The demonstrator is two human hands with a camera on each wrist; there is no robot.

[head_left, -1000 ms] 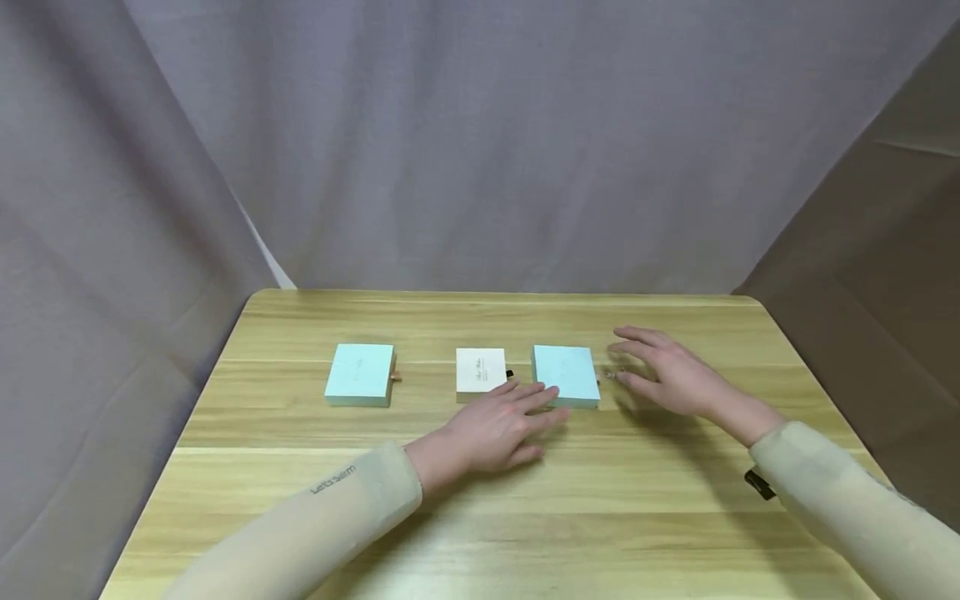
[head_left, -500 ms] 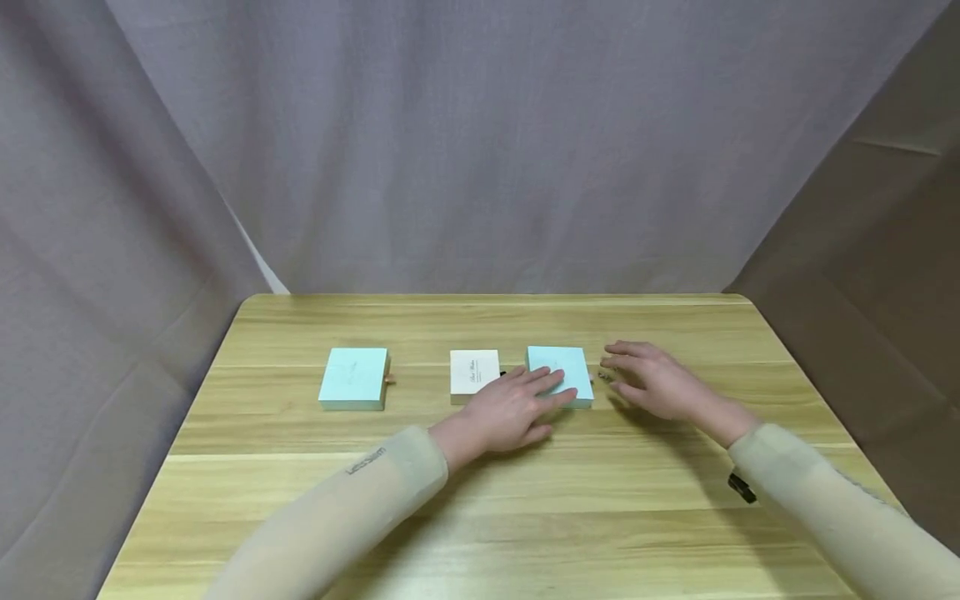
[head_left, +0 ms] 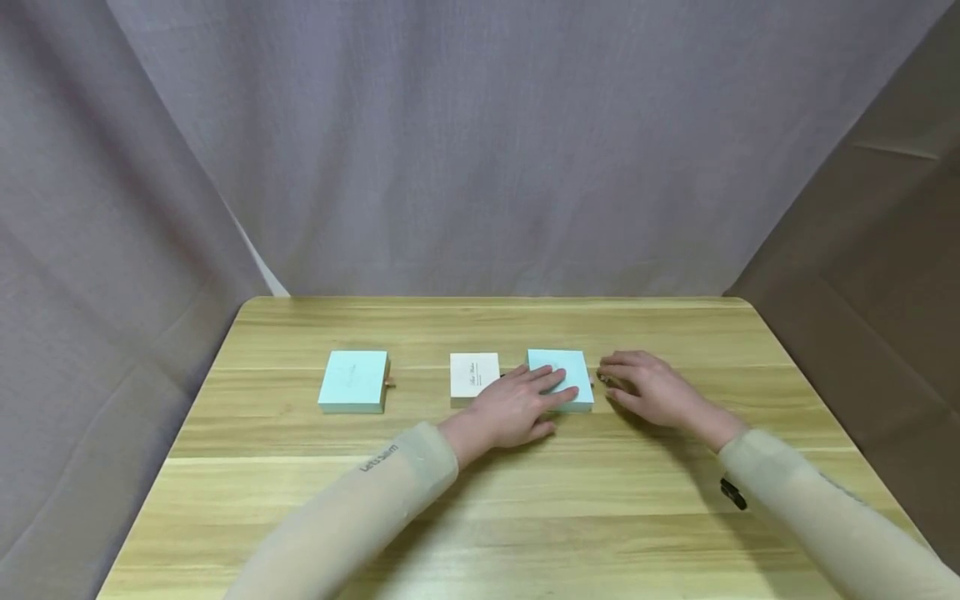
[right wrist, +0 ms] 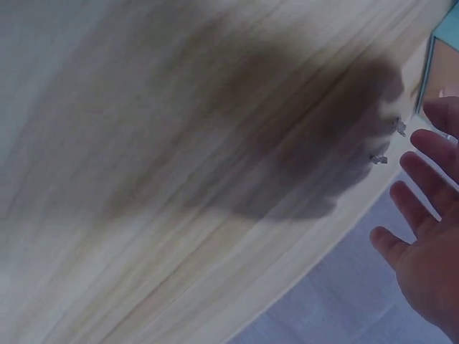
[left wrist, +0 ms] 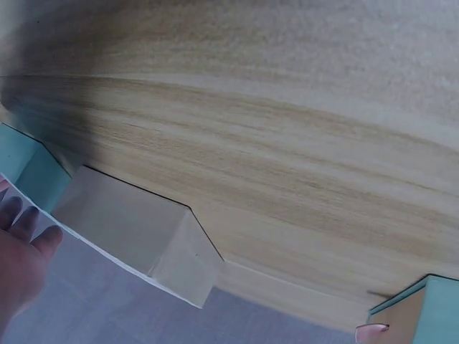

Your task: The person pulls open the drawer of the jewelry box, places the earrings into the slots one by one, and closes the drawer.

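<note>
My left hand (head_left: 516,408) lies with spread, fairly straight fingers on the top of the right light-blue box (head_left: 572,364). Its palm partly covers the corner of a small white box (head_left: 474,372) with dark lettering. Just right of the blue box, my right hand (head_left: 649,388) hovers low, fingers loosely bent and apart. Near its fingertips lie two small silvery pieces that look like earrings; the right wrist view shows one piece (right wrist: 399,127) and the other piece (right wrist: 379,159) on the wood, with nothing between the fingers.
Another light-blue box (head_left: 354,381) sits at the left, with a pinkish pull tab (head_left: 390,382) on its right side. All boxes stand in a row on a wooden table (head_left: 525,517). Grey cloth (head_left: 480,150) hangs behind it and at the left.
My left hand has moved right, from beside the white box onto the right blue box. The right hand has come slightly nearer to that box, over the small silvery pieces.
</note>
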